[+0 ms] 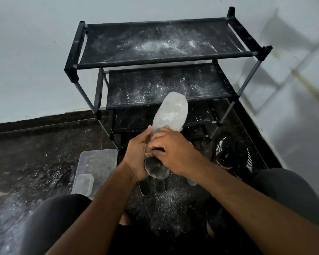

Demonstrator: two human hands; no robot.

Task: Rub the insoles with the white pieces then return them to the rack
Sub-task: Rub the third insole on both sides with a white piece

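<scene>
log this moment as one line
step: rubbing | left hand: holds insole | right hand: rubs insole | rack: powder-dusted

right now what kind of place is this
Probably a corner of a home, used as a shoe-care spot: a black tiered shoe rack dusted with white powder stands against plain walls, a dark speckled stone floor lies below, and black shoes sit beside the rack.

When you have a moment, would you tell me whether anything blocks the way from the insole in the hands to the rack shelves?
Nothing visible does. The insole, held by the left hand and right hand, already points at the rack, and its top and middle shelves carry only white powder. The lower shelves are partly hidden behind the insole.
</scene>
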